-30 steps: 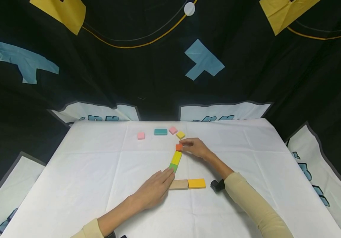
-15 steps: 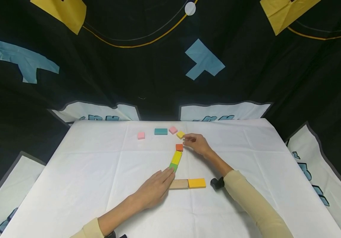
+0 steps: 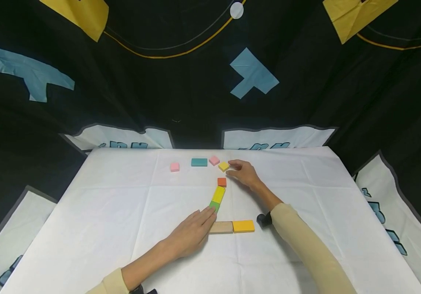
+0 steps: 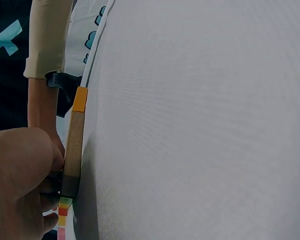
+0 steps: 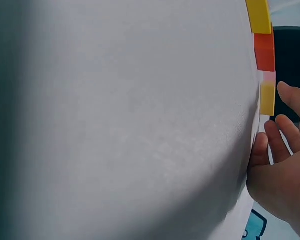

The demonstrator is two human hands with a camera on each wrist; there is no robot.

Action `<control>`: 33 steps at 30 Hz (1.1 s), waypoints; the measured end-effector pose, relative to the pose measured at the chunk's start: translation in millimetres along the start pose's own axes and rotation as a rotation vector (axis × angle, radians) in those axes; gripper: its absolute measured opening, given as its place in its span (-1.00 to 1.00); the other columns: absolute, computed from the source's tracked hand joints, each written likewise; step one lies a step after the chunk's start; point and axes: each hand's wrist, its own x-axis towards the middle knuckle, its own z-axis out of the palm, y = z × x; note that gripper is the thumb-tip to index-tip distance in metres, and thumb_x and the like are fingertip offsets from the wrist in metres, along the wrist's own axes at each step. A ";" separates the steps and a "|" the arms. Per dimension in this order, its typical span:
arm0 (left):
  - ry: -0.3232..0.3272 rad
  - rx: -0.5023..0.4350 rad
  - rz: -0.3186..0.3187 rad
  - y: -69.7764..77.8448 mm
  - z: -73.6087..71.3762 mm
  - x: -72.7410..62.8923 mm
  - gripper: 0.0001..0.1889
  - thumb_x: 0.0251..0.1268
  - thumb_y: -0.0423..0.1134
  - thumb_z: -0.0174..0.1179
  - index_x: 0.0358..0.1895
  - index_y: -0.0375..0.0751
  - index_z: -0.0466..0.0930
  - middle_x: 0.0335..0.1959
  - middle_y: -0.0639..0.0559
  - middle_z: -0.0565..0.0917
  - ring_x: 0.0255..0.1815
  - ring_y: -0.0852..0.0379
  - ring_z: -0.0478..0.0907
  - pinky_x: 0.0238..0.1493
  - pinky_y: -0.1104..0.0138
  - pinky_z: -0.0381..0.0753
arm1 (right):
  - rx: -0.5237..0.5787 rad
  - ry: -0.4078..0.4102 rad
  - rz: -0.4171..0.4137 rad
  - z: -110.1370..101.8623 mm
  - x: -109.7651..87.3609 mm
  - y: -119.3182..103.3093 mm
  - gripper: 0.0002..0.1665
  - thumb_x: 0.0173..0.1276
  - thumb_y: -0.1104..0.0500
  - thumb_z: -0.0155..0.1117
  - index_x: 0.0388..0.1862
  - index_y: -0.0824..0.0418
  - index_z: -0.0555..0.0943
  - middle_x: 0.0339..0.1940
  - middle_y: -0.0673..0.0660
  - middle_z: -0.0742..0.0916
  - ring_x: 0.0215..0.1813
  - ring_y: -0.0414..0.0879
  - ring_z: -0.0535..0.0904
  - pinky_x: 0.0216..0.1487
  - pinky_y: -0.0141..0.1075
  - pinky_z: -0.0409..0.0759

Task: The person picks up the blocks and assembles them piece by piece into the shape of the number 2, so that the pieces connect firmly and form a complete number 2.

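Observation:
My left hand (image 3: 192,232) rests with extended fingers at the near end of a green block (image 3: 214,205), partly covering it and a natural wood block (image 3: 222,227). A longer yellow block (image 3: 218,194) adjoins the green one, and a red-orange block (image 3: 221,182) sits just beyond. My right hand (image 3: 244,173) is beside a small yellow block (image 3: 223,166), thumb and fingers spread apart and nothing between them. In the right wrist view, a slight gap separates the fingertips from that yellow block (image 5: 267,99). The left wrist view shows the wood block (image 4: 73,147) beside my left fingers.
An amber block (image 3: 243,226) touches the wood block's right end. Toward the far edge of the white table (image 3: 96,212) lie a teal block (image 3: 199,162), a pink block (image 3: 214,160) and another pink block (image 3: 174,167). A dark curtain (image 3: 195,102) hangs behind.
My right hand has drawn away from the red-orange block and moved up and slightly right, to beside the small yellow block. My left hand has stayed in place.

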 end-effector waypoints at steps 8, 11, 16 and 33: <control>0.002 -0.009 -0.003 0.0 -0.7 0.6 -0.50 0.58 -0.21 -0.07 0.47 -0.35 0.29 0.53 -0.18 0.23 0.53 -0.05 0.14 0.49 0.09 0.16 | -0.031 -0.032 0.005 0.7 10.9 -4.6 -0.43 0.33 0.11 0.44 0.32 0.11 0.58 0.24 0.14 0.64 0.24 0.04 0.51 0.27 -0.16 0.53; 0.001 -0.012 -0.004 0.4 -1.7 0.7 -0.50 0.58 -0.22 -0.07 0.47 -0.35 0.29 0.53 -0.18 0.22 0.54 -0.05 0.14 0.49 0.09 0.16 | -0.037 -0.052 0.001 -0.8 15.1 -5.2 -0.41 0.32 0.11 0.45 0.33 0.12 0.57 0.24 0.14 0.64 0.21 0.04 0.51 0.27 -0.17 0.53; -0.001 -0.013 -0.004 0.4 -2.1 1.1 -0.50 0.57 -0.23 -0.06 0.47 -0.36 0.29 0.53 -0.19 0.23 0.53 -0.05 0.14 0.49 0.09 0.17 | -0.045 -0.087 0.001 -3.3 19.9 -6.4 -0.40 0.31 0.11 0.45 0.33 0.11 0.57 0.24 0.13 0.64 0.18 0.05 0.50 0.26 -0.18 0.53; -0.008 -0.013 -0.002 -0.2 -1.5 -0.5 -0.49 0.56 -0.22 -0.04 0.47 -0.36 0.28 0.53 -0.19 0.22 0.54 -0.06 0.14 0.49 0.07 0.17 | -0.092 -0.148 0.013 0.8 19.1 -11.0 -0.42 0.31 0.11 0.46 0.31 0.08 0.60 0.25 0.15 0.63 0.20 0.08 0.45 0.28 -0.10 0.50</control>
